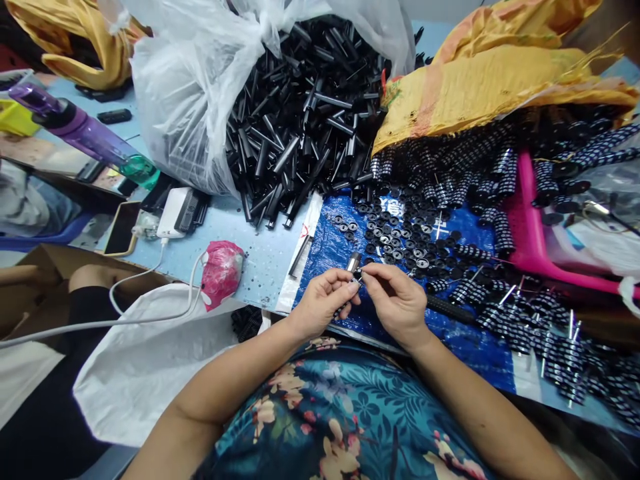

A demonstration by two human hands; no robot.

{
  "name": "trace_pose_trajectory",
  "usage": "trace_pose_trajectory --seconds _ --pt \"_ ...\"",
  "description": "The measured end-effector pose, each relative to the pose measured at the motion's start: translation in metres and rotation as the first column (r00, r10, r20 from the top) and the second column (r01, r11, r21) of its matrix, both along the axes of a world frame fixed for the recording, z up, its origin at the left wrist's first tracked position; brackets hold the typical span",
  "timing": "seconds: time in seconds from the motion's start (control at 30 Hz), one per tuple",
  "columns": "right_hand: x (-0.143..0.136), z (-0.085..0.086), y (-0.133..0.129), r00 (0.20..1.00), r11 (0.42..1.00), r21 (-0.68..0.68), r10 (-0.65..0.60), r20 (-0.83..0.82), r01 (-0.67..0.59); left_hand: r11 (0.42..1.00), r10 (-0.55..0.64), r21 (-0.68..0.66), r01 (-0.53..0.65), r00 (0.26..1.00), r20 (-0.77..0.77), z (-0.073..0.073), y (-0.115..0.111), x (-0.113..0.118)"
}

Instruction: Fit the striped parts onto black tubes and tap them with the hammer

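Note:
My left hand (pixel 323 300) is closed, thumb and fingers pinching a small dark part (pixel 357 274) in front of my body. A short shiny metallic tube (pixel 354 261) shows just beyond the fingertips; whether it joins that part, I cannot tell. From the other side, the thumb and forefinger of my right hand (pixel 396 303) close on the same small part. Its exact kind is mostly covered by the fingers. Past my hands, many small black discs (pixel 395 253) lie scattered on blue plastic sheeting (pixel 325 250). A black rod (pixel 450 309) lies beside my right wrist.
Black tubes (pixel 285 153) spill from a clear plastic bag (pixel 190 107). Black-and-white patterned rollers (pixel 520 327), some with metal pins, cover the right, near a pink basket (pixel 535 247) and yellow sack (pixel 465 93). Left are a cabled white device (pixel 173 213), phone (pixel 123 228) and purple bottle (pixel 90 137).

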State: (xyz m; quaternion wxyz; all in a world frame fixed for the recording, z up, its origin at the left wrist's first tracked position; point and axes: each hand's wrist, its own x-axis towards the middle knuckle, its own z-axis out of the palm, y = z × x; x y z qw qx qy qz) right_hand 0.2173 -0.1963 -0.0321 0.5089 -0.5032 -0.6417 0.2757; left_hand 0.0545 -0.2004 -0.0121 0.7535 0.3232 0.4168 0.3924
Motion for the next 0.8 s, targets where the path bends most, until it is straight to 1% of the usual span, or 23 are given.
trace_pose_trajectory --seconds 0.07,0.13,0.23,0.3,0.37,0.43,0.5,0.57,0.63,0.67,0.7,0.73,0.77,0.8 --pt "0.000 -0.003 0.000 0.996 0.997 -0.071 -0.030 -0.079 0.024 1.000 0.004 -0.004 -0.004 1.000 0.006 -0.001 0.000 0.000" --pt "0.001 -0.006 0.000 0.994 0.995 -0.096 -0.043 -0.105 0.033 1.000 0.006 -0.004 -0.006 1.000 0.000 -0.001 0.000 0.000" --pt "0.002 -0.006 -0.001 0.998 0.998 -0.057 -0.039 -0.049 0.036 1.000 0.001 -0.004 -0.001 1.000 -0.005 -0.003 0.000 0.000" --pt "0.004 -0.005 -0.002 0.999 0.999 0.033 -0.027 0.033 0.026 1.000 0.005 -0.007 -0.005 1.000 -0.010 -0.004 -0.001 0.000" --pt "0.007 -0.004 -0.003 0.991 0.988 0.152 0.014 0.135 -0.034 1.000 0.018 -0.013 -0.018 1.000 -0.016 -0.005 -0.001 0.001" --pt "0.009 -0.003 -0.005 0.971 0.964 0.227 0.090 0.219 -0.141 0.999 0.043 -0.018 -0.043 0.999 -0.006 -0.006 -0.001 0.002" --pt "0.009 -0.003 -0.007 0.943 0.938 0.239 0.183 0.278 -0.253 0.997 0.080 -0.013 -0.080 0.997 0.009 -0.007 -0.001 0.004" --pt "0.006 -0.005 -0.009 0.910 0.918 0.216 0.251 0.331 -0.331 0.992 0.121 0.015 -0.122 0.992 0.025 -0.009 -0.002 0.008" --pt "0.003 -0.007 -0.011 0.889 0.915 0.189 0.271 0.369 -0.357 0.991 0.122 0.055 -0.124 0.992 0.025 -0.010 -0.003 0.011" --pt "0.001 -0.008 -0.011 0.884 0.917 0.174 0.274 0.379 -0.359 0.992 0.102 0.080 -0.102 0.995 0.012 -0.011 -0.004 0.012" --pt "0.001 -0.009 -0.012 0.883 0.920 0.164 0.274 0.381 -0.356 0.991 0.071 0.111 -0.068 0.997 -0.022 -0.010 -0.005 0.012" --pt "0.001 -0.009 -0.012 0.883 0.922 0.158 0.275 0.379 -0.354 0.987 0.040 0.160 -0.025 0.995 -0.090 -0.009 -0.005 0.009" --pt "0.002 -0.009 -0.012 0.884 0.922 0.155 0.277 0.377 -0.356 0.972 0.028 0.236 0.019 0.980 -0.196 -0.008 -0.004 0.005" --pt "0.004 -0.008 -0.012 0.883 0.921 0.156 0.280 0.376 -0.358 0.940 0.053 0.333 0.067 0.940 -0.337 -0.006 -0.002 -0.001"
